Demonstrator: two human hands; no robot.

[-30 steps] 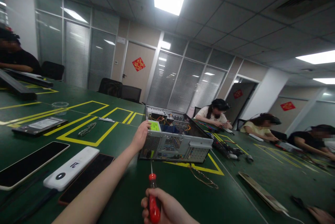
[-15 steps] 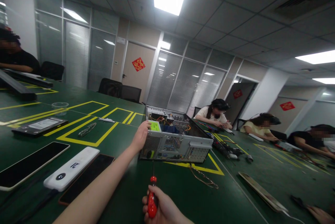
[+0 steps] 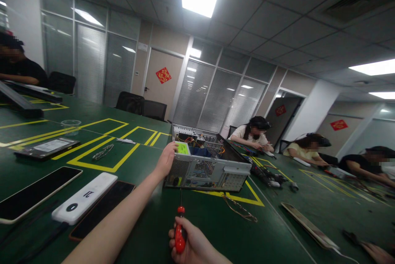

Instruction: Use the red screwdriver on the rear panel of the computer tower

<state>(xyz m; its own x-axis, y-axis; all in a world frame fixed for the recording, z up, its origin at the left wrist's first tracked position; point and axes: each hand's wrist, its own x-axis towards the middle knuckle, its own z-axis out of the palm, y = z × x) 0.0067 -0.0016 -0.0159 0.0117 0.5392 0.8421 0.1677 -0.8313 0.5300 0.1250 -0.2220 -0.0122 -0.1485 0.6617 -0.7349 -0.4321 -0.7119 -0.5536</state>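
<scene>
A silver desktop computer case [image 3: 237, 181] lies open on the green table, its rear panel facing me. Inside, at its left end, is a power supply [image 3: 182, 149] with a bright green label. My left hand [image 3: 167, 159] has its fingers closed against the left side of the power supply. My right hand [image 3: 194, 239], low in the middle, is wrapped round a screwdriver [image 3: 180, 239] with a red and black handle. Its thin shaft points up to the lower left of the rear panel; whether the tip sits in a screw is too small to tell.
Left of my arm lie a hard drive [image 3: 47, 149], a phone [image 3: 38, 194], a white power bank [image 3: 86, 198] and a dark phone [image 3: 103, 210]. Thin wires [image 3: 240, 210] lie before the case. Another phone [image 3: 308, 225] is at right. Several people sit around the table.
The screwdriver handle and my right hand have shifted very slightly. My left hand and the computer case look the same.
</scene>
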